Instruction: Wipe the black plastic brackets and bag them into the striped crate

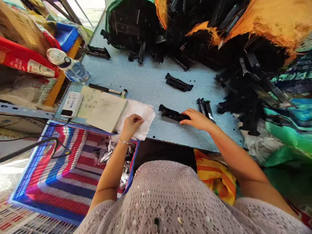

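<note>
My right hand [198, 119] grips the right end of a long black part [170, 113] lying on the pale blue table [146, 78]. My left hand [133, 125] is over a stack of white sheets [143, 113], its thumb and fingertips pinched together; whatever may be between them is too small to name. Just right of my right hand lies another black part [206, 109], and a further one [179, 83] rests higher up on the table. Beside the white sheets is a pad of paper with handwriting [102, 107].
Piles of black parts [243, 94] spill from orange sacks [275, 22] at the back and right. A screwdriver [104, 88], a bottle [75, 70] and a white box [72, 102] sit at the left. Below stands a blue crate [31, 162] with a striped lining.
</note>
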Action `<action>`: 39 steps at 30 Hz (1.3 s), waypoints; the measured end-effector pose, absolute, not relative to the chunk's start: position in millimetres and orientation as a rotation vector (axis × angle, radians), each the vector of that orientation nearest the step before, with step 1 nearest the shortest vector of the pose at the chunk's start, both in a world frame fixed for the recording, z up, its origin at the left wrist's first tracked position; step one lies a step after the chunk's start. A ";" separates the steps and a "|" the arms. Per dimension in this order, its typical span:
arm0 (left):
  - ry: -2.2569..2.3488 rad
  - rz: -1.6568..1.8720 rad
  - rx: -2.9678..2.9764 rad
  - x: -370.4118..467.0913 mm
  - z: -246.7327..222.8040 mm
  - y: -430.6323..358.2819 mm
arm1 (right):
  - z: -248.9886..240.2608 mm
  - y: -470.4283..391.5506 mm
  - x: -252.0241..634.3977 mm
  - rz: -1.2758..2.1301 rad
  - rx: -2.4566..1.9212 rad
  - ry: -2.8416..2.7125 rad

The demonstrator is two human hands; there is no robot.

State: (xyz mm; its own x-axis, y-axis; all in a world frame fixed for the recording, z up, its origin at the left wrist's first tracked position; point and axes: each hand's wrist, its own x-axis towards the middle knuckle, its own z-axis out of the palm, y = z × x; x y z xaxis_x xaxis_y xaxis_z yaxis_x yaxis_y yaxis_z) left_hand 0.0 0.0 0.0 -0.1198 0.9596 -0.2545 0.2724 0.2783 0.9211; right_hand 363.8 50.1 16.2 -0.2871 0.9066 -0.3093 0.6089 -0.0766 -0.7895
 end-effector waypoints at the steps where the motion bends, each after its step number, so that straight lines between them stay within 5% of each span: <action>1: 1.576 0.931 1.119 -1.3 -0.4 -0.5 | 14.1 43.8 350.1 1.504 -1.559 -1.717; 8: 1.560 1.047 1.132 5.2 -1.2 -7.2 | -4.9 19.2 230.8 2.290 -0.919 -0.792; 17: 1.707 0.786 1.962 -23.3 7.0 -12.0 | -5.8 6.9 241.0 1.881 -1.057 -1.440; 23: 1.624 0.833 2.152 -20.5 1.4 -22.4 | 5.8 -3.3 253.1 1.081 -1.466 -2.119; 31: 1.235 0.872 2.350 15.1 2.5 -52.9 | -11.8 -19.3 223.9 2.333 -0.992 -0.859; 39: 0.982 0.830 2.473 18.3 16.3 -55.1 | -6.1 -28.3 222.2 1.698 -1.303 -1.154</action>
State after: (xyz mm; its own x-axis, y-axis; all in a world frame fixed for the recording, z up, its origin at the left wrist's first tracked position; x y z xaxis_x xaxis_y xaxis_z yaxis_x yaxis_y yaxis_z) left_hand 18.3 -55.1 16.3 0.5877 0.7089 0.3901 0.5023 -0.6976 0.5109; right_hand 222.2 -28.3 -6.1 -0.2537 0.9022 -0.3488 -0.0076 -0.3624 -0.9320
